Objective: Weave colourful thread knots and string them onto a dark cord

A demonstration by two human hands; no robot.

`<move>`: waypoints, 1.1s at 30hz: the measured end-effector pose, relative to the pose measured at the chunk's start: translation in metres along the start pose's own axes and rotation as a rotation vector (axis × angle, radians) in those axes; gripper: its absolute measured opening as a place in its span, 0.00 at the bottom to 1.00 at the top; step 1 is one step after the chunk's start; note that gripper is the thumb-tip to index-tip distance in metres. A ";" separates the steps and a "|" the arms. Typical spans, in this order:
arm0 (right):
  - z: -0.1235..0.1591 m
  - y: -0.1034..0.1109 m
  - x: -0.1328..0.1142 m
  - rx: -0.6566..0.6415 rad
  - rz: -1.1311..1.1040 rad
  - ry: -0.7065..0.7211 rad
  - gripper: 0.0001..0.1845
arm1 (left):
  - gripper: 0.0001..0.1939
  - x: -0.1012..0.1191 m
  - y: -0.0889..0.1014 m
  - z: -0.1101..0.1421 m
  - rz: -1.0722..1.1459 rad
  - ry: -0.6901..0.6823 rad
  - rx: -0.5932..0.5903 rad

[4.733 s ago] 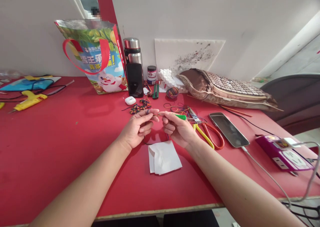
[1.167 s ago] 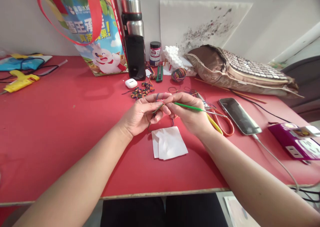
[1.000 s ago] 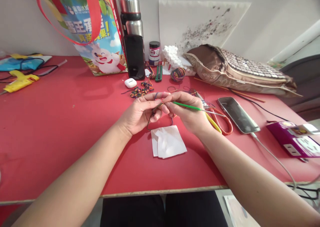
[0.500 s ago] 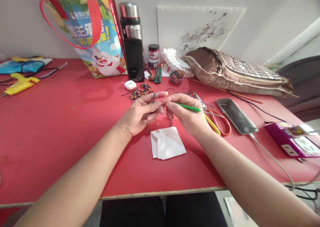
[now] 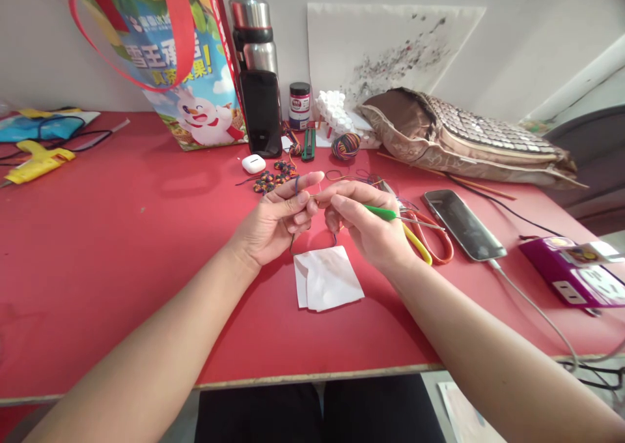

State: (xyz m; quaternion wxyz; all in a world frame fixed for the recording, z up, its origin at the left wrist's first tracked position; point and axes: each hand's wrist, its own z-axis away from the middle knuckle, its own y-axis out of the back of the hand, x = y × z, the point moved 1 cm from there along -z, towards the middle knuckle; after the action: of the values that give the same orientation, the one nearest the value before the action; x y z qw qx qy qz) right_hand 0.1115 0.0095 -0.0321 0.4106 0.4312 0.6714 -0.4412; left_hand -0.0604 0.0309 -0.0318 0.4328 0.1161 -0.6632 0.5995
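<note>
My right hand [image 5: 368,221] is closed around a crochet hook with a green grip [image 5: 381,213]; its thin metal end sticks out to the right, past the palm. My left hand [image 5: 276,225] pinches yarn between thumb and fingers, and a dark blue strand [image 5: 297,184] loops over its raised index finger. The fingertips of both hands nearly meet, and the small piece of work between them is mostly hidden. A dark yarn tail [image 5: 334,238] hangs down by a folded white tissue [image 5: 328,278]. Behind the left hand lies a multicoloured crocheted piece [image 5: 266,181].
Scissors with red and yellow handles [image 5: 437,238], a charging phone [image 5: 461,225] and a purple power strip [image 5: 571,270] lie right. Behind are a yarn ball [image 5: 346,146], an upright black phone [image 5: 261,114], a steel flask [image 5: 254,32] and a bag [image 5: 190,71]. A yellow glue gun [image 5: 39,161] lies left.
Earlier the hook pointed toward the left hand with its grip higher; now more of it lies back in my right hand. My left index finger has lifted, and the camera view has tilted down.
</note>
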 end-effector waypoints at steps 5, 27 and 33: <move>0.001 -0.001 -0.002 0.022 -0.037 0.007 0.11 | 0.15 0.001 -0.001 0.001 -0.024 -0.029 -0.045; -0.008 0.003 -0.003 0.029 -0.261 -0.225 0.10 | 0.16 0.003 -0.003 0.003 -0.019 -0.009 -0.073; -0.010 0.005 -0.001 0.029 -0.328 -0.268 0.13 | 0.17 0.004 -0.005 0.004 -0.030 -0.005 -0.108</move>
State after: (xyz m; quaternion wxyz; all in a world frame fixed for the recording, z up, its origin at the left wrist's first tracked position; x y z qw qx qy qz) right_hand 0.1146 0.0198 -0.0292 0.4128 0.2595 0.6654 -0.5652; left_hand -0.0610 0.0279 -0.0248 0.4457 0.1039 -0.6939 0.5559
